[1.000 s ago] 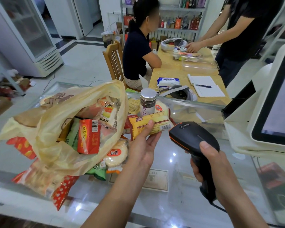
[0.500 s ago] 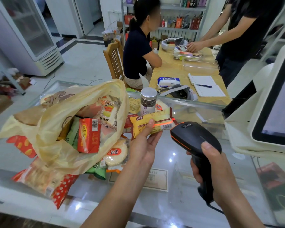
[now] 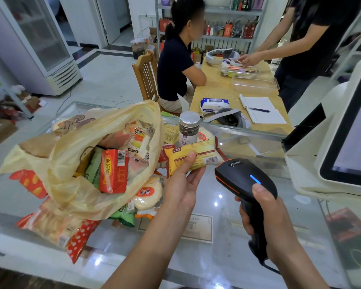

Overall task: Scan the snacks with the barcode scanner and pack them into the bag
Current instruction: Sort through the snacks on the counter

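A: What is borne by the glass counter (image 3: 223, 207) beneath both hands?

B: The yellow bag (image 3: 71, 161), laid on its side just left of the left hand (image 3: 180, 185). Its mouth is turned toward that hand so scanned snacks can be slid in, and several are already inside.

A: And the barcode scanner (image 3: 243, 177)?

B: Its handle is wrapped by the curled fingers of the right hand (image 3: 267, 217), with the head aimed left at the packet. A blue light (image 3: 255, 179) is lit on top.

A: The packet?

B: The yellow snack packet (image 3: 196, 156) is pinched between thumb and fingers of the left hand, with the barcode (image 3: 212, 159) turned up to be read. Bagging is judged the next step.
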